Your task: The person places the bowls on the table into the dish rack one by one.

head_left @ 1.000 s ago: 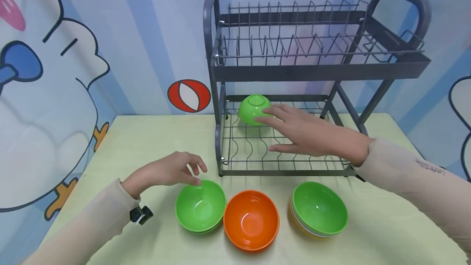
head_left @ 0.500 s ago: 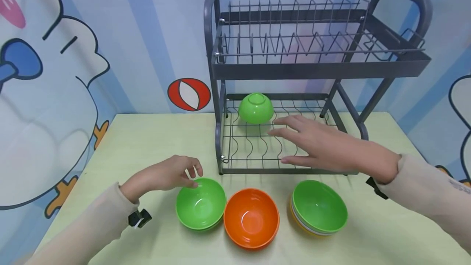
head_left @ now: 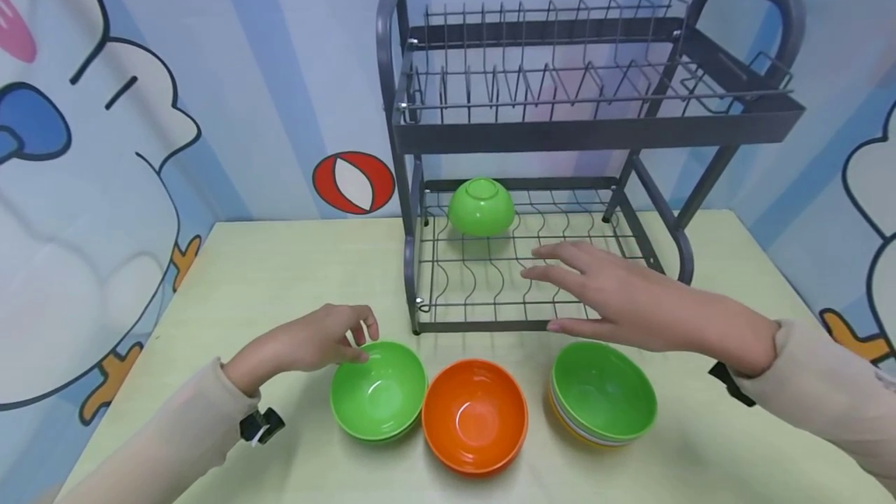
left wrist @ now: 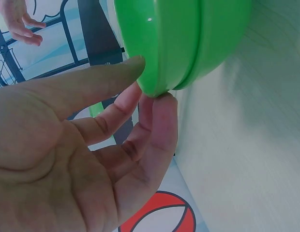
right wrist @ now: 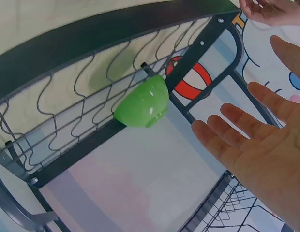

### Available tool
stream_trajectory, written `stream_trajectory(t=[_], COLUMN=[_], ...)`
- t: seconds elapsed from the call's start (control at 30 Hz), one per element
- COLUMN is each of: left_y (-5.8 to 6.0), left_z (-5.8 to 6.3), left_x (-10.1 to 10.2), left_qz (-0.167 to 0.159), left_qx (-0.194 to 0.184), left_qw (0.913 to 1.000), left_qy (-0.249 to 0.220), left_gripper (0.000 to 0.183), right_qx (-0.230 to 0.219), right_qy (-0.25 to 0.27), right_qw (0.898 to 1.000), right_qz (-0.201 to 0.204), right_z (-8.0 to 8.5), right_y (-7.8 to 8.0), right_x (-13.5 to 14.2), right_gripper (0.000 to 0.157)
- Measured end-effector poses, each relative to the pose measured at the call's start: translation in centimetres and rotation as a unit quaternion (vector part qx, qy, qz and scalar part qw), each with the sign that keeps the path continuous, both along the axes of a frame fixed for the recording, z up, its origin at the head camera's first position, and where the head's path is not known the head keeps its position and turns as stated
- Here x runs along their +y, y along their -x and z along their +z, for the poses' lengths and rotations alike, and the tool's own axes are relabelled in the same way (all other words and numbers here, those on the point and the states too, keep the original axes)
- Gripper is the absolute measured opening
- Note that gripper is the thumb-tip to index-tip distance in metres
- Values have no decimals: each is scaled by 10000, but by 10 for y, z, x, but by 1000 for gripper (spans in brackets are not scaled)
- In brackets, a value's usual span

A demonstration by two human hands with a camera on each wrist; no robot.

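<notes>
My left hand (head_left: 315, 341) is at the far-left rim of the upper green bowl (head_left: 381, 403) in a nested green pair. In the left wrist view, its thumb reaches over the inside of that bowl (left wrist: 176, 38) while the fingertips meet the rim from outside, pinching it. My right hand (head_left: 616, 298), fingers spread and holding nothing, hovers in front of the rack's lower tier. On that tier a green bowl (head_left: 483, 212) sits upside down at the back left; the right wrist view also shows this bowl (right wrist: 145, 104), apart from the fingers.
A dark two-tier dish rack (head_left: 595, 133) stands against the patterned backdrop, with wire slots on top. Before it on the table (head_left: 294, 255) are an orange bowl (head_left: 476, 418), beside the green pair, and a stack topped by a tilted green bowl (head_left: 605, 395) at the right.
My right hand has drawn back from the upturned bowl, toward the right and front. My left hand has lowered slightly onto the green bowl's rim.
</notes>
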State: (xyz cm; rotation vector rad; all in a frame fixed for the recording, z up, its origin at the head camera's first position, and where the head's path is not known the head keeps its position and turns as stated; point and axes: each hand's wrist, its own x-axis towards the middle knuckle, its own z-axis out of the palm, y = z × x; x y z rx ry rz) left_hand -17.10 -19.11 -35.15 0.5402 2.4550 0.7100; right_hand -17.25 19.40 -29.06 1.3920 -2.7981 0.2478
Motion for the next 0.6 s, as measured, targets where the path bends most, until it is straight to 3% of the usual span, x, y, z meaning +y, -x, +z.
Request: stream_trajectory(t=[0.6], left_y=[-3], left_z=[-7], left_x=[0], left_qz=[250], left_qx=[-203], left_qw=[9995], left_qy=[-53], left_gripper=[18], right_qx=[-1108], right_qy=[287], right_qw=[9934], right_qz=[-98], right_z=[-18], right_y=[-14], right_x=[1], right_gripper=[60])
